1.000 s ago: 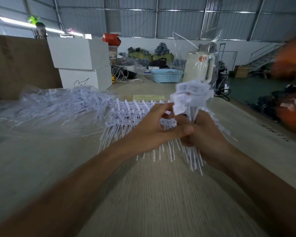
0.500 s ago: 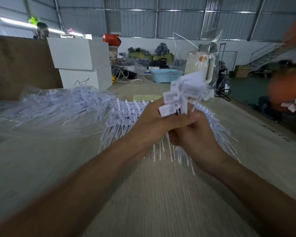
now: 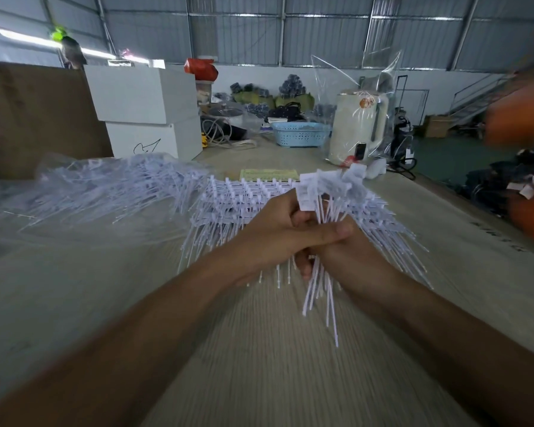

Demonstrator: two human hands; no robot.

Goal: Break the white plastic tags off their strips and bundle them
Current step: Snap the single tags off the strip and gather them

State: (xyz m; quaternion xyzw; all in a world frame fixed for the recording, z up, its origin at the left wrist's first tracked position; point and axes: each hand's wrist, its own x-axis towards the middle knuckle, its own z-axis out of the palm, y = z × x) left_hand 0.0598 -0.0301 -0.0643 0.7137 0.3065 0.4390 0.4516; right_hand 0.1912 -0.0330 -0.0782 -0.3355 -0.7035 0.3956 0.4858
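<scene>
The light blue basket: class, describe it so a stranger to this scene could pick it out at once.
Start at the long table and look to its far end, past the spread of white tag strips. There, left of the cream kettle wrapped in clear plastic, sits the light blue basket. It alone is blue, low, with perforated sides.
</scene>
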